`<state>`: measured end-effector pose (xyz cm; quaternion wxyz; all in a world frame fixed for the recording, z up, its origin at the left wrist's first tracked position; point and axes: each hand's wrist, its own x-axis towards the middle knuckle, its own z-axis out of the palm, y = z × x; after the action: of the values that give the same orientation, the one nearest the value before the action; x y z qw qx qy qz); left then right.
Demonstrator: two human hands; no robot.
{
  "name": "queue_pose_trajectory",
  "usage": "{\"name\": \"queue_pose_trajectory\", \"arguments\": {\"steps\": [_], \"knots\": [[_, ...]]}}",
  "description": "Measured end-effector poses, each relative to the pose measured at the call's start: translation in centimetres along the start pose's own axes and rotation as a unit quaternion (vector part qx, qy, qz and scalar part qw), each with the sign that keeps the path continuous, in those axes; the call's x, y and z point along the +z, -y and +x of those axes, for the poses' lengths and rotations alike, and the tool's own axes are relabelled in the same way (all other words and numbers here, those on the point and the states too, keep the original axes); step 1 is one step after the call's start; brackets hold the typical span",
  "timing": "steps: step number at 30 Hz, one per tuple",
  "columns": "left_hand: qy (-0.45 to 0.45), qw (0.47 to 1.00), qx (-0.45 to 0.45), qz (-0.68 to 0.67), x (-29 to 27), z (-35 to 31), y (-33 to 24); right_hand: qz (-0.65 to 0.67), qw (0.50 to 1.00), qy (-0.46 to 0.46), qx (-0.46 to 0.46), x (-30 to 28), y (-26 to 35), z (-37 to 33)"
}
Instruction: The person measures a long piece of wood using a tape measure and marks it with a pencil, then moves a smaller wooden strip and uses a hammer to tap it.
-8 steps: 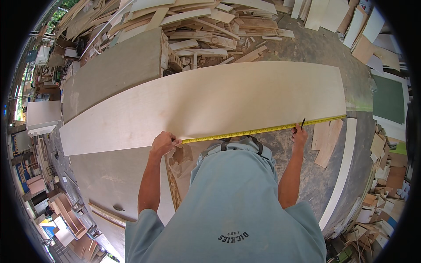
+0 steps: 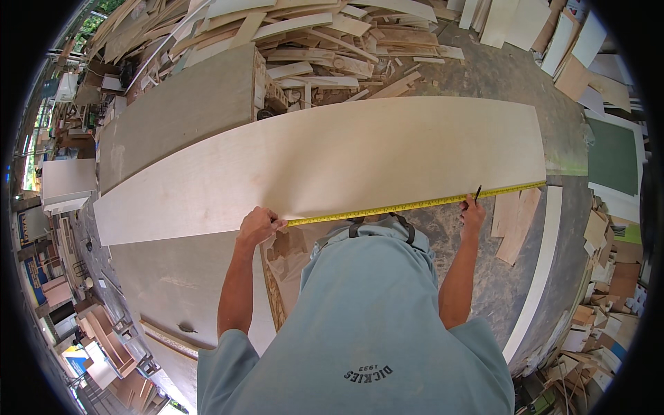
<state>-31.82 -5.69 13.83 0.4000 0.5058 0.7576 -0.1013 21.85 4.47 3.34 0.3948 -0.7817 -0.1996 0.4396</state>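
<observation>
Board [image 2: 332, 159]: long pale sheet lying across the view just beyond both hands, its near edge under them.
Tabletop [image 2: 180, 277]: grey surface carrying the board, showing below the left hand.
Scrap pile [image 2: 332, 48]: offcuts heaped well beyond the board.
Tape [image 2: 415, 205]: yellow measuring tape stretched along the board's near edge, running from the left hand past the right to the board's right end.
Left hand [image 2: 257, 225]: clenched, pinning the tape's end against the board edge.
Right hand [image 2: 473, 211]: closed around a pencil.
Pencil [image 2: 477, 193]: dark, tip touching the tape.
</observation>
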Motion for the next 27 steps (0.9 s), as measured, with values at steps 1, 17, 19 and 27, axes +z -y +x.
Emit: {"name": "queue_pose_trajectory", "arguments": {"steps": [1,17,19,27], "knots": [[0.000,1.000,0.001,0.002,0.09,0.09,0.10,0.001,1.000,-0.001,0.000,0.02,0.00,-0.01],[0.001,1.000,-0.005,0.000,-0.05,-0.01,-0.19,0.006,1.000,-0.002,-0.005,0.19,-0.34,0.19],[-0.002,1.000,-0.006,-0.002,-0.04,-0.01,-0.27,0.012,1.000,0.000,-0.002,0.11,-0.45,0.32],[0.004,1.000,-0.004,0.006,-0.07,0.01,-0.19,0.004,1.000,0.003,-0.012,0.23,-0.26,0.13]]}}
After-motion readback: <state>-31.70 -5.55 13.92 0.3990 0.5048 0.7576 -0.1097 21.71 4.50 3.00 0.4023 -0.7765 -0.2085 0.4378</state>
